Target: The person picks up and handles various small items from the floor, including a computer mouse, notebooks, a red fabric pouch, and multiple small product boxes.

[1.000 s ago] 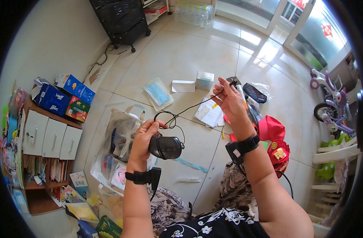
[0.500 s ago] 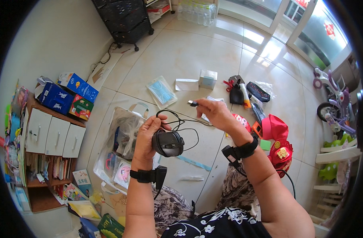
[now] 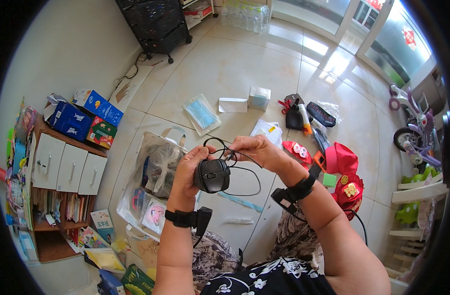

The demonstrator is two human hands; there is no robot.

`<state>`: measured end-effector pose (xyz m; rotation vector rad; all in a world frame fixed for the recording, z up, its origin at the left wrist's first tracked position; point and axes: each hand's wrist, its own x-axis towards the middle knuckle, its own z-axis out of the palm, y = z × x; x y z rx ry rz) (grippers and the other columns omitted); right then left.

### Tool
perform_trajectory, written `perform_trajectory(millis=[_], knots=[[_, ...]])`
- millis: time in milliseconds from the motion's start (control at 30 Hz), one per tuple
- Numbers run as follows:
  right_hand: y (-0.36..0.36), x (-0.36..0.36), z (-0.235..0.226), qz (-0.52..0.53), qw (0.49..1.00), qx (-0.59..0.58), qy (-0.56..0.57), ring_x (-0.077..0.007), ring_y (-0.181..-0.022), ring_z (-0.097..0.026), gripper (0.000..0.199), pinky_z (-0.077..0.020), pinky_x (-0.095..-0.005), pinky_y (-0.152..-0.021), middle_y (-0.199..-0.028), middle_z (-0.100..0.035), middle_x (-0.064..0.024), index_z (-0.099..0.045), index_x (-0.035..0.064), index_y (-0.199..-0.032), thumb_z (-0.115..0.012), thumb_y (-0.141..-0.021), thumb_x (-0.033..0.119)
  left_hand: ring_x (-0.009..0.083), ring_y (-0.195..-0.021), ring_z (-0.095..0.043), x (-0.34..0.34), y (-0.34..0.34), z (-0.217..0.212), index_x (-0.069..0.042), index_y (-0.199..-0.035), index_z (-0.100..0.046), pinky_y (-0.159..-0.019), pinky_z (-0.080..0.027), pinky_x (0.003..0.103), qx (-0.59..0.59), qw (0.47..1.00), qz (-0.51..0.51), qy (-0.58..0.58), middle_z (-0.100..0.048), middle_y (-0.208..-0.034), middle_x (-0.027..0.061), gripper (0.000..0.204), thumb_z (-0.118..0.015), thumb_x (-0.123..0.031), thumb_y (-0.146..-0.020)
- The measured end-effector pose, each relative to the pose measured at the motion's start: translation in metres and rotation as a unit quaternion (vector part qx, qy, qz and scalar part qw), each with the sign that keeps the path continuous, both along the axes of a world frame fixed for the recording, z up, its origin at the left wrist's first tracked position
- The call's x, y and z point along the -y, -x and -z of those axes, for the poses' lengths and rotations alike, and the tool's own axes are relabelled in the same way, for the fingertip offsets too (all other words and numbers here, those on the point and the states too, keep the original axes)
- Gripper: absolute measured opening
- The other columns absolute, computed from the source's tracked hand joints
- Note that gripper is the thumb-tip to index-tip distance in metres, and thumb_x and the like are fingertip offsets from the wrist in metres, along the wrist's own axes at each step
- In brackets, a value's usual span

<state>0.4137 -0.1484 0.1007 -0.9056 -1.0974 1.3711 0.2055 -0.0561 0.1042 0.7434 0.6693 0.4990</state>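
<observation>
One black mouse (image 3: 213,177) within the left grip (image 3: 188,168), one cable (image 3: 260,184) within the right grip (image 3: 259,150)

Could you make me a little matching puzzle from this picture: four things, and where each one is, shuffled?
1. Mouse
2. Face mask
3. Blue boxes
4. Clear bottles

A. On top of the cabinet
B. In the left hand
C. Near the picture's top edge
D. Just left of the white paper slip

Pairs: 1-B, 2-D, 3-A, 4-C
</observation>
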Motion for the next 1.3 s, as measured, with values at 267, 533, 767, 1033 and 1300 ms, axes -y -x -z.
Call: perform_trajectory(millis=[267, 533, 767, 1033, 1300], knots=[[0.007, 0.003, -0.014, -0.083, 0.984, -0.146, 0.058, -0.0107, -0.089, -0.059, 0.037, -0.0496, -0.0271, -0.084, -0.095, -0.06, -0.0015, -0.046, 0.0053, -0.132, -0.054, -0.097, 0.009, 0.0082, -0.065, -0.061, 0.003, -0.005, 0.014, -0.004, -0.093, -0.063, -0.06, -0.049, 0.02, -0.052, 0.995, 0.068, -0.055, -0.065, -0.076, 0.0027, 0.018, -0.062, -0.022, -0.092], [0.002, 0.002, -0.012, -0.058, 0.997, -0.003, 0.058, -0.0056, -0.09, -0.052, 0.017, -0.0455, -0.0237, -0.085, -0.097, -0.057, 0.0018, -0.058, 0.0039, -0.104, -0.066, -0.09, 0.008, 0.009, -0.062, -0.061, -0.001, -0.003, 0.012, -0.003, -0.092, -0.062, -0.059, -0.048, 0.02, -0.118, 0.987, 0.074, -0.083, -0.065, -0.073, 0.0036, 0.02, -0.062, -0.023, -0.092], [-0.051, -0.005, -0.005, 0.307, 0.944, -0.115, 0.051, -0.0049, -0.067, -0.05, 0.009, -0.0443, -0.0212, -0.063, -0.085, -0.06, 0.003, -0.063, 0.0072, -0.097, -0.064, -0.09, 0.013, 0.0092, -0.06, -0.06, -0.005, 0.007, 0.005, -0.003, -0.09, -0.061, -0.058, -0.048, 0.02, -0.12, 0.987, 0.043, -0.102, -0.064, -0.07, 0.0037, 0.021, -0.062, -0.024, -0.092], [-0.171, 0.033, 0.037, 0.517, 0.795, -0.302, -0.093, -0.0245, -0.079, -0.066, 0.013, -0.0568, -0.0483, -0.085, -0.087, -0.064, -0.0099, -0.052, 0.0062, -0.096, -0.054, -0.097, 0.019, 0.0088, -0.06, -0.06, -0.017, 0.027, 0.004, -0.004, -0.088, -0.063, -0.059, -0.048, 0.02, -0.107, 0.989, 0.009, -0.097, -0.064, -0.071, 0.004, 0.019, -0.063, -0.022, -0.092], [-0.197, 0.057, 0.034, 0.605, 0.758, -0.2, -0.136, -0.0235, -0.081, -0.066, 0.011, -0.0583, -0.0431, -0.083, -0.091, -0.063, -0.0106, -0.052, 0.0041, -0.101, -0.053, -0.098, 0.015, 0.009, -0.062, -0.061, -0.022, 0.037, -0.003, -0.003, -0.09, -0.064, -0.061, -0.049, 0.021, -0.095, 0.99, -0.027, -0.102, -0.064, -0.073, 0.0042, 0.019, -0.064, -0.021, -0.091]])
